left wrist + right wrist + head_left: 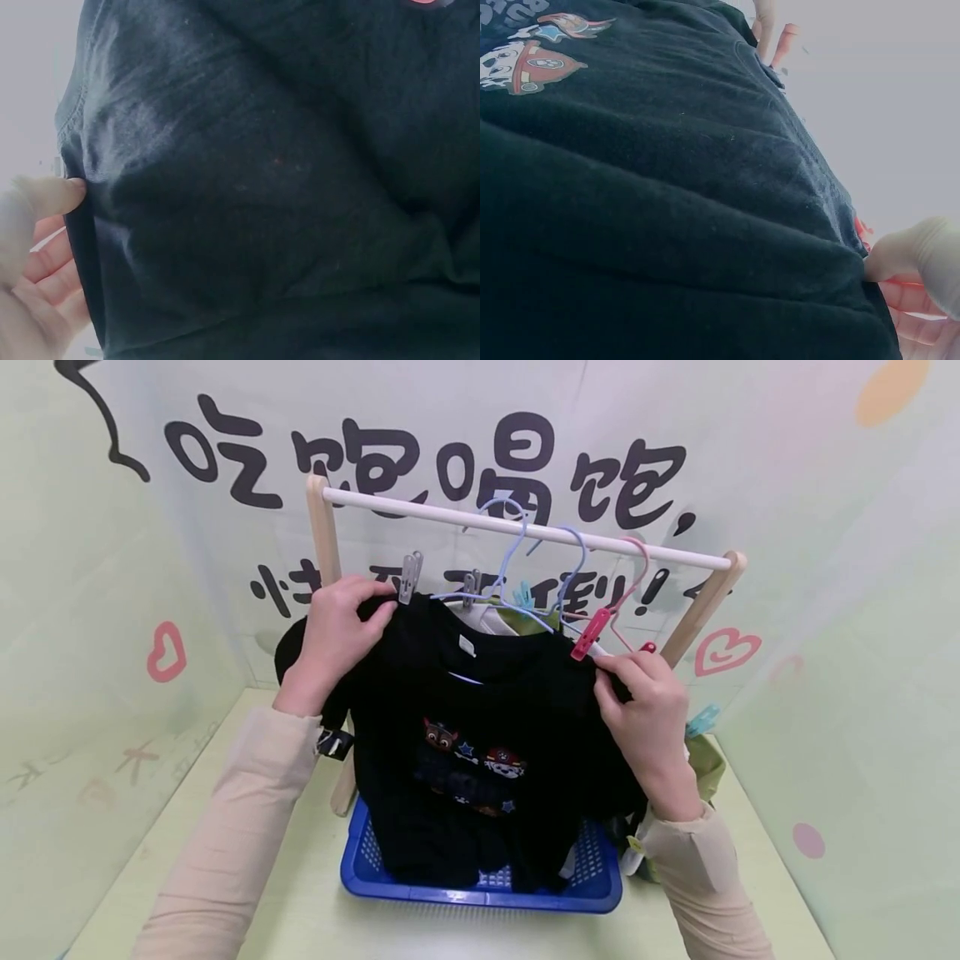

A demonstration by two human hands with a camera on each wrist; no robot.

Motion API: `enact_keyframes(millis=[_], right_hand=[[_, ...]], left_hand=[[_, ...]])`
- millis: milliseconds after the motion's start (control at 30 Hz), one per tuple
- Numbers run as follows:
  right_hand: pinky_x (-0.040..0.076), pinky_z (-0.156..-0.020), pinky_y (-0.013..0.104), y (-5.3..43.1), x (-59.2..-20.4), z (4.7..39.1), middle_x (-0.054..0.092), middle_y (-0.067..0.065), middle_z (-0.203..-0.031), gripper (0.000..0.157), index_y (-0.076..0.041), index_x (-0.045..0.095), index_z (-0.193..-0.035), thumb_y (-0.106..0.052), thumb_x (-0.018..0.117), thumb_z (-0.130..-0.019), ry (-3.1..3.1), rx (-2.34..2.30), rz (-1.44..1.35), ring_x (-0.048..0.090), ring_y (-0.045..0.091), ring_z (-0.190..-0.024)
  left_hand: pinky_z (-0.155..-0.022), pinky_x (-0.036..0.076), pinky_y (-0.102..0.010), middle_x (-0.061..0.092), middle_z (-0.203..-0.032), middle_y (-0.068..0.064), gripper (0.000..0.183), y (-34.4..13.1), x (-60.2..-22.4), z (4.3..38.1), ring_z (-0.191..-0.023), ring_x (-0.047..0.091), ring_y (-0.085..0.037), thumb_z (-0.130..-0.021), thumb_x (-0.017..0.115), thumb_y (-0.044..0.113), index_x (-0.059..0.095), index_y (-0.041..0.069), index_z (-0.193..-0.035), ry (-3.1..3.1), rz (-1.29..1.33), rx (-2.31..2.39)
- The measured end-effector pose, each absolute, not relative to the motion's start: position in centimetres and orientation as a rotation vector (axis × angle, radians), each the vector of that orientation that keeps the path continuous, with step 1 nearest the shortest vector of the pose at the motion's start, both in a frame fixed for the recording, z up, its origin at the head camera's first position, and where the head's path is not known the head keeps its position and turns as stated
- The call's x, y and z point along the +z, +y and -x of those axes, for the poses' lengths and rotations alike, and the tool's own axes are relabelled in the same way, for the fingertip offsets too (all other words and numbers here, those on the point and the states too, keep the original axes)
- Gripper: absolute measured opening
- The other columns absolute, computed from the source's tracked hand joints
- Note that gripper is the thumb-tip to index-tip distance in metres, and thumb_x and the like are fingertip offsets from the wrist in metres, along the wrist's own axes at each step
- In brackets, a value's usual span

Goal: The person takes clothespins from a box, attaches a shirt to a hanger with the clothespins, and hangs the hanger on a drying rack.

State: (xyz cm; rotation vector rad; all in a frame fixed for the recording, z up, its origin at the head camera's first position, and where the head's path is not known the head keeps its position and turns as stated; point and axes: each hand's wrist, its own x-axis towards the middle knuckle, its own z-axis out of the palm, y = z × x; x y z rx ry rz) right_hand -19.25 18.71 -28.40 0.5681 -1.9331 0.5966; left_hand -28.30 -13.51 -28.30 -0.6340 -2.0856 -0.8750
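Note:
A black T-shirt (pixel 540 735) with cartoon dogs printed on its chest hangs spread from a light blue hanger (pixel 512 556). My left hand (pixel 341 627) pinches its left shoulder between thumb and fingers; the left wrist view shows the thumb in front of the black cloth edge. Across from it, my right hand (pixel 648 718) pinches the other shoulder, also seen in the right wrist view. A grey clothespin (pixel 409 578) stands at the shirt's left shoulder, beside my left fingertips. Close to my right fingertips, a red clothespin (pixel 591 635) overlaps the right shoulder.
The hanger hooks over the white bar (pixel 427 512) of a wooden-legged rack (pixel 324 531). Another blue hanger (pixel 577 564) and a pink hanger (pixel 639 572) hang farther right. Below the shirt sits a blue basket (pixel 480 895). Green cloth with a teal clothespin (pixel 702 720) shows at right.

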Motion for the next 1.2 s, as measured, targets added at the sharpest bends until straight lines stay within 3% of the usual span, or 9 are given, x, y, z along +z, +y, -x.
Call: enact_keyframes(millis=[367, 633, 933, 1033, 1200], right_hand=[[0.047, -0.074, 0.043, 18.3, -30.0, 19.2, 0.063, 0.017, -0.084, 0.013, 0.001, 0.07, -0.092, 0.001, 0.067, -0.079, -1.974, 0.631, -0.51, 0.057, 0.032, -0.081], [0.042, -0.085, 0.044, 17.1, -31.2, 16.6, 0.062, 0.019, -0.102, 0.029, 0.003, 0.066, -0.107, -0.003, 0.069, -0.079, -1.938, 0.666, -0.488, 0.054, 0.036, -0.095], [0.043, -0.084, 0.039, 15.8, -32.6, 14.3, 0.064, 0.016, -0.1, 0.03, 0.002, 0.067, -0.107, -0.006, 0.068, -0.078, -1.949, 0.72, -0.555, 0.056, 0.034, -0.092], [0.042, -0.088, 0.034, 15.5, -33.4, 13.6, 0.064, 0.015, -0.106, 0.032, 0.002, 0.066, -0.109, -0.009, 0.069, -0.079, -2.031, 0.742, -0.543, 0.056, 0.032, -0.097], [0.044, -0.09, 0.038, 14.8, -35.0, 12.7, 0.061, 0.016, -0.115, 0.045, 0.001, 0.062, -0.116, -0.006, 0.075, -0.074, -2.125, 0.73, -0.56, 0.055, 0.031, -0.106]], left_hand=[[-0.083, 0.047, -0.045, 0.067, -0.096, -0.02, 0.018, -14.0, -28.7, 28.0, -0.093, 0.062, -0.033, -0.082, 0.067, 0.003, 0.069, -0.006, -0.097, -2.169, 0.593, -0.834], [-0.094, 0.039, -0.048, 0.057, -0.117, -0.024, 0.029, -12.7, -31.1, 25.4, -0.112, 0.048, -0.038, -0.081, 0.064, 0.005, 0.062, -0.009, -0.106, -1.99, 0.517, -0.878], [-0.093, 0.041, -0.044, 0.061, -0.111, -0.021, 0.024, -10.2, -34.1, 20.8, -0.107, 0.053, -0.035, -0.082, 0.064, 0.003, 0.064, -0.008, -0.103, -1.989, 0.512, -0.958], [-0.092, 0.042, -0.046, 0.062, -0.11, -0.021, 0.025, -9.6, -35.1, 19.4, -0.105, 0.054, -0.036, -0.082, 0.066, 0.005, 0.064, -0.008, -0.103, -2.054, 0.518, -0.956], [-0.09, 0.043, -0.049, 0.063, -0.108, -0.022, 0.026, -9.6, -36.8, 17.8, -0.103, 0.056, -0.036, -0.084, 0.066, 0.009, 0.065, -0.008, -0.104, -2.137, 0.498, -0.948]])
